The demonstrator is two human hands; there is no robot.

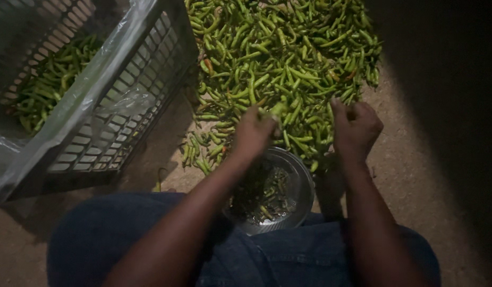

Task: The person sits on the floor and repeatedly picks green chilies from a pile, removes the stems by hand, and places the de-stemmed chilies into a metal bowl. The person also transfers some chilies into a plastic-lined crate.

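Above a metal bowl (299, 175), the left hand (254, 133) grips a green chilli (278, 110); the right hand (356, 125) is curled closed beside the chilli heap (283, 58).

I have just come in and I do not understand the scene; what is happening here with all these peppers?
A seated person in blue trousers works over a large pile of slim green chili peppers spread on the sandy ground. The left hand grips a green pepper at the pile's near edge; the right hand is closed at the pile too, its contents unclear. A round metal bowl between the knees holds plant bits. At left, a grey plastic crate lined with clear film already contains some peppers.
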